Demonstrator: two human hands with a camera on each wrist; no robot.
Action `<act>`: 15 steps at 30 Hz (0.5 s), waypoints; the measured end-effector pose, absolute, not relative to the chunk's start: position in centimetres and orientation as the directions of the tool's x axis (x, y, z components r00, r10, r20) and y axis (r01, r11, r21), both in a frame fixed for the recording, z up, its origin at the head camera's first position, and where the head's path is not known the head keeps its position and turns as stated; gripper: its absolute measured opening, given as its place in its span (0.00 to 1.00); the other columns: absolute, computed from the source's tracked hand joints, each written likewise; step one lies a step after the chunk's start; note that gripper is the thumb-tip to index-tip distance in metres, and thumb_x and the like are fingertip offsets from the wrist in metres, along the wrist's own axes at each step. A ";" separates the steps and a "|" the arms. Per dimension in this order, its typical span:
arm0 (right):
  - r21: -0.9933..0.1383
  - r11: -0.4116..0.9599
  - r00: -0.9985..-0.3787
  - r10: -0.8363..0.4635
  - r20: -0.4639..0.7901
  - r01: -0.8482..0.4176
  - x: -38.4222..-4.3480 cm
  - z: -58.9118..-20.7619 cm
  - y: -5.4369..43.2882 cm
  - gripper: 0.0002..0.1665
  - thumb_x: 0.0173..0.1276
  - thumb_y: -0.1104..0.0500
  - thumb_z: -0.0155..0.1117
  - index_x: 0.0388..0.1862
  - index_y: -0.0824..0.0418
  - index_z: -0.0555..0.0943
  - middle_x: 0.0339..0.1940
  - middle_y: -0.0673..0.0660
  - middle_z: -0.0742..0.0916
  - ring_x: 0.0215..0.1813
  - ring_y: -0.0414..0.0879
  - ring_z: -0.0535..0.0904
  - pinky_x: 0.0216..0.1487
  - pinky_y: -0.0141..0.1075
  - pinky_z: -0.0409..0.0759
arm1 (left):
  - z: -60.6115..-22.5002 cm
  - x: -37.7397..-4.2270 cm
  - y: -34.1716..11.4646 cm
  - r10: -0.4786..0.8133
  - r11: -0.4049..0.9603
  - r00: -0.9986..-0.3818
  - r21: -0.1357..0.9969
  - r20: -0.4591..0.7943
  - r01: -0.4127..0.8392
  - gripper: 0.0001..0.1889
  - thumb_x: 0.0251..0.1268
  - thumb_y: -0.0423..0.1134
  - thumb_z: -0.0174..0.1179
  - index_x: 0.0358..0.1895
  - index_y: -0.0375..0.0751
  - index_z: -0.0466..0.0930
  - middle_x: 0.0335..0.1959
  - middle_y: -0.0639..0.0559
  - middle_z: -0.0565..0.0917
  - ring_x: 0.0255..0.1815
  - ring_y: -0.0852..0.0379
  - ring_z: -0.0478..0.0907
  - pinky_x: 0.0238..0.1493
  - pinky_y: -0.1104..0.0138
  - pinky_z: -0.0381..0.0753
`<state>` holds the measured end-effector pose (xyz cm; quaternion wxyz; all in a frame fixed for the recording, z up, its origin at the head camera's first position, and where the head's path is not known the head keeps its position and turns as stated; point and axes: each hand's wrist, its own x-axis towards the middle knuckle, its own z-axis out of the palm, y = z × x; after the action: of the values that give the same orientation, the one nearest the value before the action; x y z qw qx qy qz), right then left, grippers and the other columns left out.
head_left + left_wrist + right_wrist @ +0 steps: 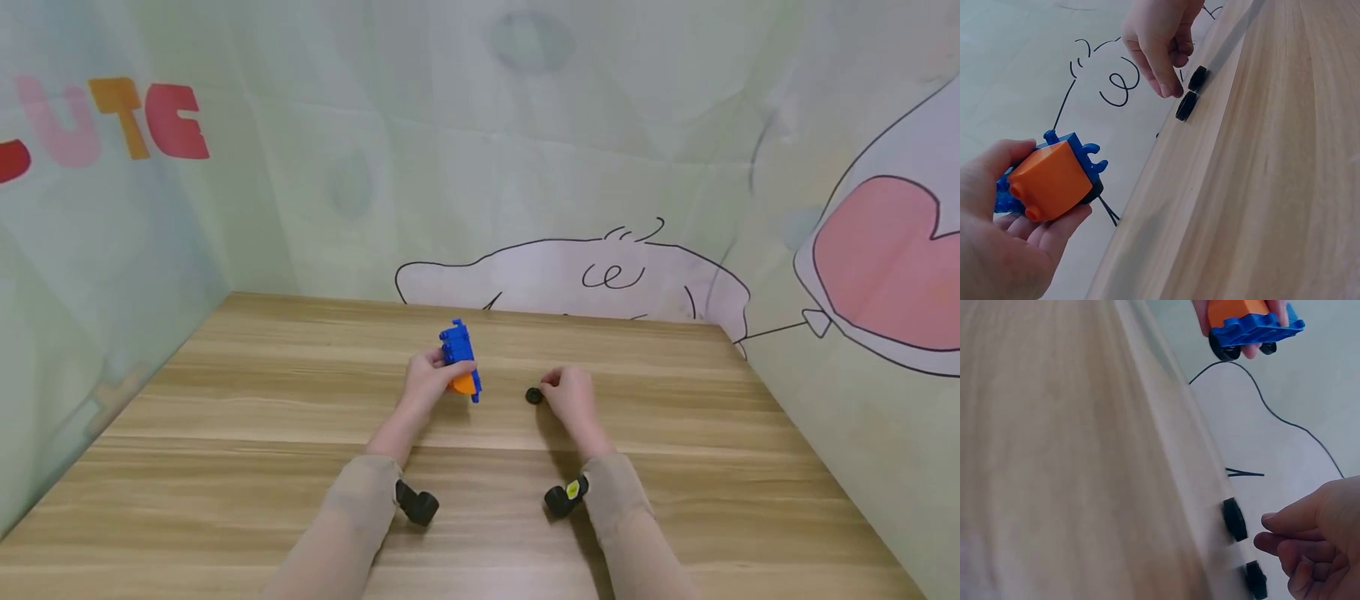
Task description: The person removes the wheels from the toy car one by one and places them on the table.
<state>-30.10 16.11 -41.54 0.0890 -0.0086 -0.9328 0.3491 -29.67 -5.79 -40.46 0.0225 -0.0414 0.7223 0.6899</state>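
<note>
My left hand (426, 385) grips a toy car (456, 343) above the table. The car has a blue base with hooked ends and an orange block (1054, 181) on it. In the right wrist view, black wheels (1224, 347) show on its underside. My right hand (570, 395) hovers with bent fingers beside two loose black wheels, with nothing visible between thumb and forefinger. One wheel (1234, 520) stands close to the fingertips, and the other wheel (1255, 580) is beside it. The head view shows just one loose wheel (534, 396); the hand seems to cover the other.
The wooden table (480, 517) runs back to a printed cloth backdrop (315, 192). More cloth hangs along both sides. A black wrist camera (417, 503) is strapped to the left sleeve, another camera (566, 497) to the right sleeve.
</note>
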 end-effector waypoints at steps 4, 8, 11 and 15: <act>-0.681 0.732 -0.985 0.089 0.147 -0.035 -30.0 -40.9 16.1 0.06 0.62 0.67 0.65 0.35 0.69 0.86 0.34 0.62 0.88 0.38 0.51 0.82 0.40 0.40 0.81 | -40.4 -29.7 -5.9 -0.017 0.049 -0.996 0.995 -0.088 -0.088 0.31 0.63 0.40 0.65 0.65 0.27 0.68 0.60 0.32 0.78 0.58 0.41 0.78 0.64 0.54 0.75; -0.703 0.710 -0.988 0.081 0.128 -0.033 -29.8 -40.3 16.1 0.07 0.63 0.66 0.65 0.37 0.69 0.86 0.36 0.62 0.88 0.37 0.49 0.82 0.37 0.36 0.81 | -40.2 -29.6 -5.8 0.001 0.054 -0.995 0.993 -0.101 -0.101 0.32 0.63 0.40 0.65 0.66 0.27 0.67 0.62 0.32 0.77 0.59 0.41 0.77 0.66 0.53 0.74; -0.709 0.704 -0.989 0.074 0.125 -0.037 -29.6 -39.9 16.0 0.07 0.63 0.65 0.65 0.38 0.68 0.86 0.36 0.62 0.89 0.35 0.47 0.81 0.35 0.34 0.80 | -40.1 -29.4 -5.7 0.012 0.067 -0.993 0.991 -0.117 -0.116 0.33 0.64 0.41 0.65 0.68 0.28 0.66 0.62 0.32 0.76 0.60 0.41 0.76 0.67 0.53 0.73; -0.719 0.694 -0.991 0.077 0.111 -0.027 -29.5 -39.5 15.9 0.08 0.63 0.63 0.66 0.38 0.67 0.86 0.36 0.60 0.89 0.32 0.45 0.80 0.33 0.32 0.78 | -39.8 -29.3 -5.6 0.023 0.080 -0.991 0.989 -0.129 -0.127 0.34 0.64 0.43 0.64 0.68 0.28 0.65 0.63 0.32 0.76 0.60 0.41 0.76 0.66 0.53 0.73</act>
<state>-29.53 15.92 -39.49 0.0660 -0.0136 -0.9180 0.3908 -29.26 -5.57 -39.85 0.0555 -0.0352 0.7329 0.6772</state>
